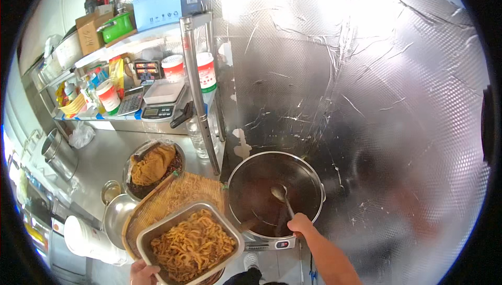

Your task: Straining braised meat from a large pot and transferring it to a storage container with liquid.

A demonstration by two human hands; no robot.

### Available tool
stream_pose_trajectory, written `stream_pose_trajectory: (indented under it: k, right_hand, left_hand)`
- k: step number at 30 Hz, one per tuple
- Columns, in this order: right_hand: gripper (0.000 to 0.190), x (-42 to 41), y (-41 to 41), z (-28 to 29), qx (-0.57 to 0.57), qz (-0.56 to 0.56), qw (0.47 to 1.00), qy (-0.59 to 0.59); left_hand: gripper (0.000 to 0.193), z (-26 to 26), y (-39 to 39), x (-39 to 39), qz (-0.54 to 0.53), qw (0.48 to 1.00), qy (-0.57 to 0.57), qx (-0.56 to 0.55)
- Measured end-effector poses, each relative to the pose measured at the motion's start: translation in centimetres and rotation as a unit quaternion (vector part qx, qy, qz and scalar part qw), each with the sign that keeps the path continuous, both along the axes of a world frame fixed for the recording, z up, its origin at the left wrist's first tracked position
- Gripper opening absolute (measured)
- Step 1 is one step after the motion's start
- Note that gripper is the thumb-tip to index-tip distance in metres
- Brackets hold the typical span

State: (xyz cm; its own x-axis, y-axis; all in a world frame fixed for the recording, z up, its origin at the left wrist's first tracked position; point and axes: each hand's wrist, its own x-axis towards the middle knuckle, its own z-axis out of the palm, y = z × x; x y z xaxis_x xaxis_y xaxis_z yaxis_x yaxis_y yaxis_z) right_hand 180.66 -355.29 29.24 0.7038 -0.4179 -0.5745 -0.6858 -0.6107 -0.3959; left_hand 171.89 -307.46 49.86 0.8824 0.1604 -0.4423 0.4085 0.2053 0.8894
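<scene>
My left hand (144, 272) grips the near left corner of a rectangular metal tray (237, 242) filled with yellowish-brown strips of food (192, 242). My right hand (301, 224) is closed around the handle of a metal ladle (279, 193), whose bowl is over the dark reddish-brown liquid (255, 198) in a large round pot (322, 202). Behind the tray lies a woven bamboo tray (137, 222) bearing thin strips. The pot stands on a cooker with a small control panel (282, 244).
At the left, a steel bowl (117, 218), a white bucket (78, 238) and a bowl with a cloth bundle (153, 165) stand near the bamboo tray. A shelf post (200, 108) rises left of the pot. Foil-like sheeting (282, 100) covers the wall behind.
</scene>
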Motion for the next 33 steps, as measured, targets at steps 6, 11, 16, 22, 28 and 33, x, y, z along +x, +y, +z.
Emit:
stream_pose_trajectory:
  k: [6, 11, 16, 22, 28, 33]
  right_hand:
    - [0.014, 2.5, -1.5, -2.7, 0.360, -0.158, 0.919, 0.033]
    - [0.015, -0.4, -4.9, -6.6, 0.692, -0.387, 0.602, 0.092]
    - [0.020, -6.3, -6.7, -3.0, 0.716, -0.357, 0.597, 0.067]
    - [0.021, -9.0, -8.7, 4.5, 0.651, -0.327, 0.682, 0.059]
    - [0.022, -10.5, -10.0, 11.8, 0.631, -0.346, 0.692, 0.057]
    - [0.019, -12.1, -9.2, 16.9, 0.624, -0.363, 0.692, 0.021]
  left_hand:
    - [0.030, -1.2, -5.5, 6.7, -0.046, 0.998, -0.024, 0.045]
    - [0.022, -0.1, -9.5, 10.7, -0.065, 0.995, -0.038, 0.067]
    - [0.021, -2.1, -12.6, 13.8, -0.074, 0.995, 0.006, 0.067]
    - [0.017, -5.3, -17.9, 19.7, -0.124, 0.991, -0.016, 0.047]
    - [0.007, -9.0, -24.0, 27.8, -0.131, 0.983, -0.030, 0.124]
    - [0.021, -9.9, -29.0, 30.3, -0.203, 0.887, -0.114, 0.399]
